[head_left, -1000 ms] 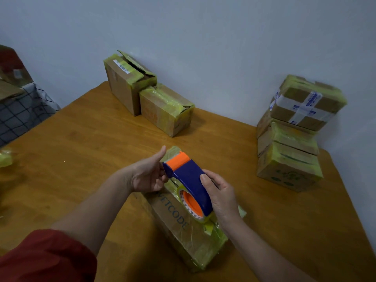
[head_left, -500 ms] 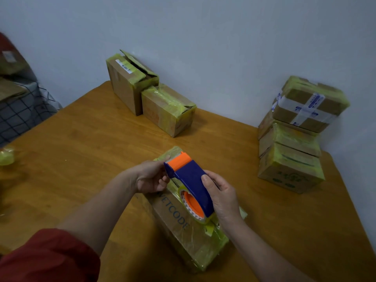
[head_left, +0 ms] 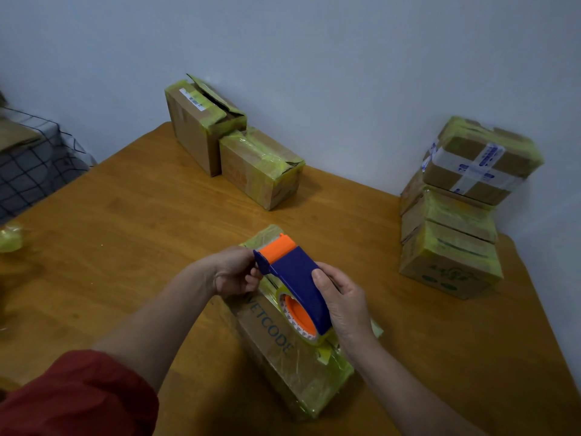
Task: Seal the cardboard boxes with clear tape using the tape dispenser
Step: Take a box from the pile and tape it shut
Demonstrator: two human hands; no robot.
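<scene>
Left hand (head_left: 234, 272) went from open to curled grip, pinching tape dispenser (head_left: 295, 275) nose. Right hand (head_left: 342, 303) grip wrapped dispenser body, over box (head_left: 283, 347) at bench (head_left: 125, 231) 6 o'clock. Tape pull looked imminent.

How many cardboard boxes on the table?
6: brown VETCODE box under the blue tape dispenser; tall box and low box by the wall; top, middle, bottom box stacked right. Others possibly hidden.
</scene>
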